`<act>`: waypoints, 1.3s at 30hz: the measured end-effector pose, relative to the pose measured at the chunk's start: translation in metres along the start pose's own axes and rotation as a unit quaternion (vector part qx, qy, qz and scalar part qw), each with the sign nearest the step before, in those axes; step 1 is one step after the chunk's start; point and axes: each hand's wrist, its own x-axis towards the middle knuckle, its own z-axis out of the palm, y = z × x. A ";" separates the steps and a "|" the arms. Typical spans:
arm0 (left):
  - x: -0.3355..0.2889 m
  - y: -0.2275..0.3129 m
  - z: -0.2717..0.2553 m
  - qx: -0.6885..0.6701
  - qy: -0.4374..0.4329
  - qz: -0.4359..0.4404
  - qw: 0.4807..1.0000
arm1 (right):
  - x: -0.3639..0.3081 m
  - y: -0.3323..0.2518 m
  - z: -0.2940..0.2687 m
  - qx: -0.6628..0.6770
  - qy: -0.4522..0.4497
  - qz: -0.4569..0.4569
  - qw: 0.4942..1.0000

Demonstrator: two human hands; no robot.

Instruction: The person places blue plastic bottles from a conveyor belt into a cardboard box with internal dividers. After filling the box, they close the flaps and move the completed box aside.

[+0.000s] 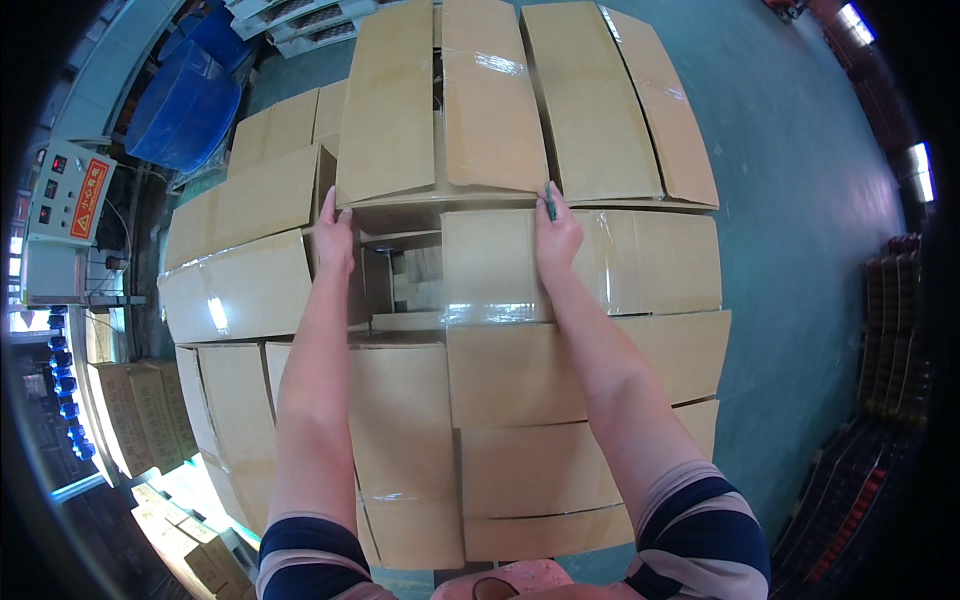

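Note:
Both my arms reach forward over a stack of brown cardboard boxes. My left hand is closed at the near left corner of a cardboard box whose top flaps part along a narrow gap. At its near right corner is my right hand, fingers closed around a slim dark green tool, its exact kind unclear. Between my wrists, a gap in the stack shows lower surfaces inside. Right of that gap sits a taped cardboard box, under my right wrist.
More boxes lie close to me, with others at the left. Blue tubs and white pallets stand far left, near a control box. Green floor stretches along the right, past which dark stacks stand.

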 end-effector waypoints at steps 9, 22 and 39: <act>0.003 -0.003 0.001 0.061 -0.046 -0.043 0.996 | -0.015 -0.008 -0.005 -0.058 0.028 -0.070 0.995; -0.012 0.002 0.003 0.111 -0.106 -0.030 0.988 | -0.002 0.018 -0.029 0.000 -0.025 0.010 1.000; -0.187 0.009 0.000 0.033 -0.051 0.010 0.998 | -0.001 0.023 -0.053 0.237 -0.087 0.119 0.960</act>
